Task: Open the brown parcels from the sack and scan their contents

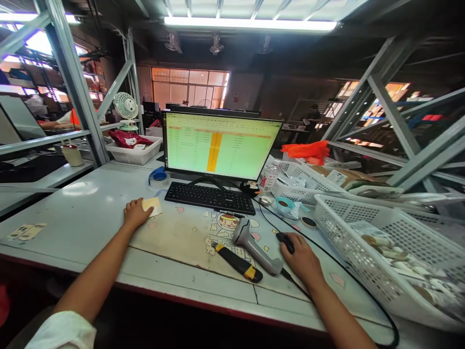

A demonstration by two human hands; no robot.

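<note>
My left hand (135, 214) rests on the desk at the left edge of the printed desk mat (170, 247), thumb and fingers closed on a small pale yellow piece of paper (154, 205). On the mat's right side, my right hand (302, 258) is wrapped over a black computer mouse (286, 242). Just left of the mouse lies a grey barcode scanner (258, 248), its cable running under my right wrist. Beside the scanner is a black and yellow utility knife (237, 261). A black keyboard (210, 197) sits beyond both hands, below a lit monitor (221, 145) showing a spreadsheet with an orange column.
White plastic baskets (366, 257) full of small packets line the right side. A water bottle (269, 179) and a turquoise tape roll (284, 205) stand near the keyboard. Blue tape (158, 177) lies at its left. Behind are another basket (136, 154) and a fan (125, 105).
</note>
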